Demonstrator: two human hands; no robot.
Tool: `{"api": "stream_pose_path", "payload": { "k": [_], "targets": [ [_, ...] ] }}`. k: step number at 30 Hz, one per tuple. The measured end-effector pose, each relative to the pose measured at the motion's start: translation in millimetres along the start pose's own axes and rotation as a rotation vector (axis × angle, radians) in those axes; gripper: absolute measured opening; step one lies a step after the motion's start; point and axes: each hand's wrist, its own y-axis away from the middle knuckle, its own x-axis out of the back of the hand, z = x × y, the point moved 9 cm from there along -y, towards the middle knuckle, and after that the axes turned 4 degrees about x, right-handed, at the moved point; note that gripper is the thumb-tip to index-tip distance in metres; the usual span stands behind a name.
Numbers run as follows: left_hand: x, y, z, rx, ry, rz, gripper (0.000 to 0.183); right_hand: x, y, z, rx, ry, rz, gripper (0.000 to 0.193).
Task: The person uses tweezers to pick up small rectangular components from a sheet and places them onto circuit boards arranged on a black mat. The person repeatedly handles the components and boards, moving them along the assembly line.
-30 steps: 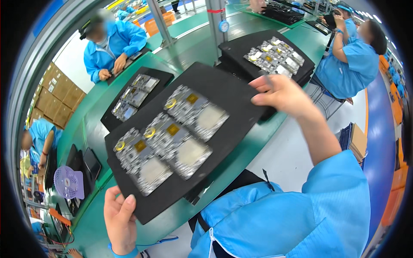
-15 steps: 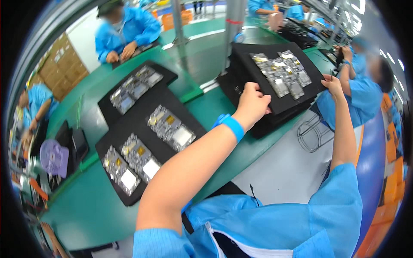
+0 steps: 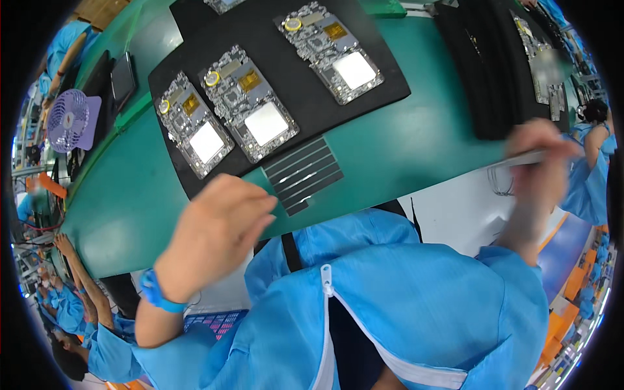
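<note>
By the surface's (image 3: 403, 149) near edge, black strips (image 3: 304, 174) lie beside the curled left hand (image 3: 218, 227), its grip unclear. Blurred, the right hand (image 3: 543, 175) pinches a thin grey item (image 3: 522, 159). One black pad (image 3: 292, 94) carries three circuit boards (image 3: 247, 104).

The left forearm (image 3: 155, 325) slants up from the lower left, the left hand (image 3: 218, 224) angled inward, back upward, fingers loosely curled. The right forearm (image 3: 528, 224) rises steeply to the right hand (image 3: 543, 156), motion-blurred, its fingers bent inward.
</note>
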Motion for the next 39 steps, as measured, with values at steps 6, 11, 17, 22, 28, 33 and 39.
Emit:
{"api": "stream_pose_path", "payload": {
  "k": [6,11,17,22,28,33,39],
  "targets": [
    [-57,8,10,-0.267,-0.116,0.149,0.030,-167,49,64,-0.698,-0.361,-0.273,0.016],
    [-59,17,5,-0.310,-0.146,0.192,0.030,-187,56,66,-0.642,-0.332,-0.171,0.020],
    [-61,18,2,-0.343,-0.132,0.201,0.031,-193,54,66,-0.662,-0.278,-0.218,0.021],
    [-61,18,2,-0.360,-0.136,0.211,0.031,-193,52,65,-0.654,-0.257,-0.229,0.022],
    [-62,18,3,-0.366,-0.131,0.214,0.029,-193,52,63,-0.628,-0.255,-0.234,0.023],
    [-62,18,4,-0.366,-0.143,0.208,0.028,-194,52,64,-0.610,-0.294,-0.246,0.021],
    [-61,17,6,-0.376,-0.170,0.193,0.028,-196,55,60,-0.489,-0.441,-0.203,0.020]
  ]
}}
